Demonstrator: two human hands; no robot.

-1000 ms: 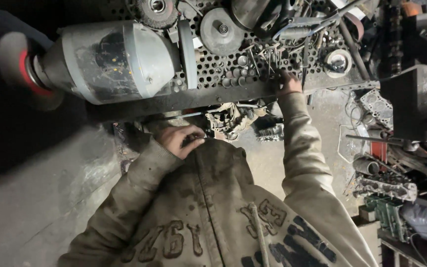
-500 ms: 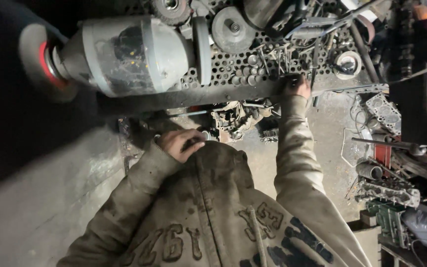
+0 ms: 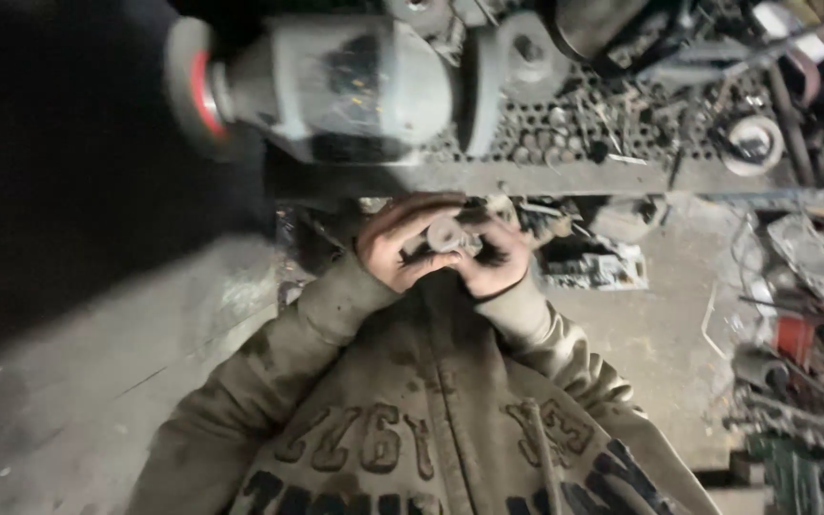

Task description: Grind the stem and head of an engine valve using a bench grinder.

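My left hand (image 3: 395, 243) and my right hand (image 3: 494, 259) meet in front of my chest, both gripping a small round grey metal part (image 3: 446, 233) between the fingers. The part is partly hidden by my fingertips. Just above the hands runs the front edge of a perforated metal workbench (image 3: 565, 176). On it stands a grey bench grinder (image 3: 336, 86) with a red-centred wheel (image 3: 197, 91) at its left end. My sleeves and hooded top are dirty beige.
Small metal parts, discs and tools litter the workbench top at the right (image 3: 698, 105). Scrap pieces and a circuit-like part (image 3: 593, 269) lie on the concrete floor (image 3: 69, 381) below. More metal clutter (image 3: 803, 381) stands at the right edge.
My right hand has come down from the workbench edge and joined my left hand on the small round part. The view has shifted right, so the grinder sits nearer the middle.
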